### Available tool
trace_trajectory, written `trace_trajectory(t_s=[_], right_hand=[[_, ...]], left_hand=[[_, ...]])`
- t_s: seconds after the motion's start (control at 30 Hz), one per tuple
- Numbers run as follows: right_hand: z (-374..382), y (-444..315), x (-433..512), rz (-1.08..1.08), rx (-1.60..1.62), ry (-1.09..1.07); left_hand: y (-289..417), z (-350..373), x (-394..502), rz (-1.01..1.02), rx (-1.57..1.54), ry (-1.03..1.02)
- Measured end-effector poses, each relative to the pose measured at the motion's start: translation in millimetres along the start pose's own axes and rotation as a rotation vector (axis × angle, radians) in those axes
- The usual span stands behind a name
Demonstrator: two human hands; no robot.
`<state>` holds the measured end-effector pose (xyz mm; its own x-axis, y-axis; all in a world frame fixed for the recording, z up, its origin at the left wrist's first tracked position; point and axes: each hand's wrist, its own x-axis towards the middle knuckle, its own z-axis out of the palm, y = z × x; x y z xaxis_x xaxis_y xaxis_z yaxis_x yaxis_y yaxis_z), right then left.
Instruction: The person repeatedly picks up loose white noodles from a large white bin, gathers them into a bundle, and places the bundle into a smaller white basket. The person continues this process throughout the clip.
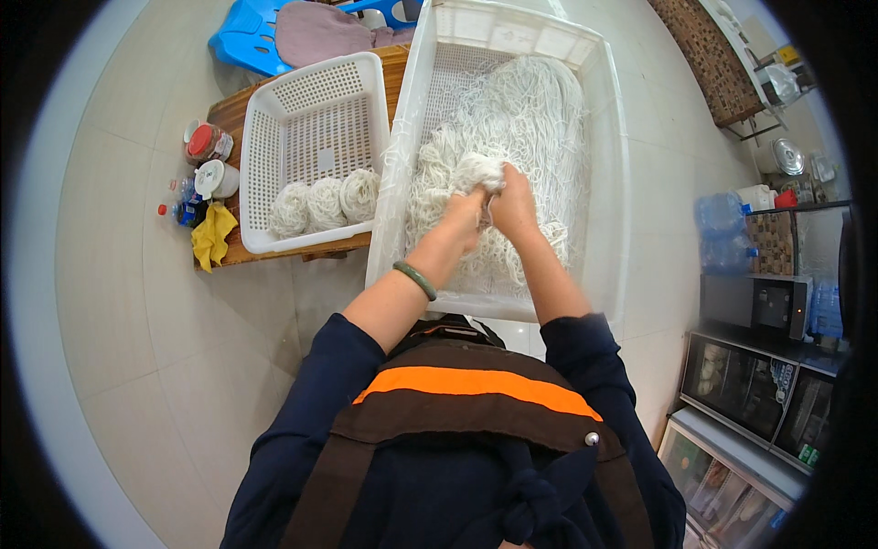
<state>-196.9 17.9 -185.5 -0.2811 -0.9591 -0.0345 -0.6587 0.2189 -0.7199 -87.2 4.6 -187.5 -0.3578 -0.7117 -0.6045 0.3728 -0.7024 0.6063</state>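
Observation:
Both my hands meet over a large white plastic crate (610, 206) that holds a thick heap of thin white noodles (528, 103). A gathered bundle of noodles (478, 171) is gripped between them. My left hand (468, 218) holds it from below and the left, with a green bangle (416, 280) on that wrist. My right hand (514, 204) clasps its right side. The fingertips are partly hidden by the bundle. To the left, a smaller white perforated basket (329, 123) has three round noodle nests (325, 204) in a row along its near side.
The basket stands on a wooden table (223, 110). A red-lidded jar (200, 141), a white lidded tub (217, 180), bottles (184, 206) and a yellow cloth (213, 235) crowd its left edge. Behind is a blue chair (248, 38). Water jugs (724, 233) and cabinets (741, 391) line the right.

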Motion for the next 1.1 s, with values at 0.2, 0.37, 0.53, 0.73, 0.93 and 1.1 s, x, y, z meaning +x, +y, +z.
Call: trace_trajectory(t_s=[0.2, 0.37, 0.53, 0.73, 0.93, 1.1], right_hand=[[-2.4, -40.1, -41.5, -0.183, 0.036, -0.079], [-3.9, -40.9, -42.3, -0.056, 0.304, -0.098], [-15.3, -54.0, -51.7, -0.093, 0.396, -0.197], [-58.8, -90.8, -77.9, -0.027, 0.841, -0.417], [-119.1, -123.0, -67.6, -0.109, 0.602, -0.665], [-150.9, -132.6, -33.9, -0.135, 0.194, -0.448]], left_hand=[[14.7, -12.2, 5.1, 0.044, 0.052, 0.072], [23.5, -12.9, -7.6, 0.032, -0.113, -0.154], [29.1, -8.6, -34.3, 0.161, 0.012, -0.264], [65.2, -16.9, -62.4, 0.222, 0.173, -0.366], [79.3, -27.7, -78.0, 0.248, 0.303, -0.357], [100.4, -37.6, -101.0, 0.121, 0.454, -0.421]])
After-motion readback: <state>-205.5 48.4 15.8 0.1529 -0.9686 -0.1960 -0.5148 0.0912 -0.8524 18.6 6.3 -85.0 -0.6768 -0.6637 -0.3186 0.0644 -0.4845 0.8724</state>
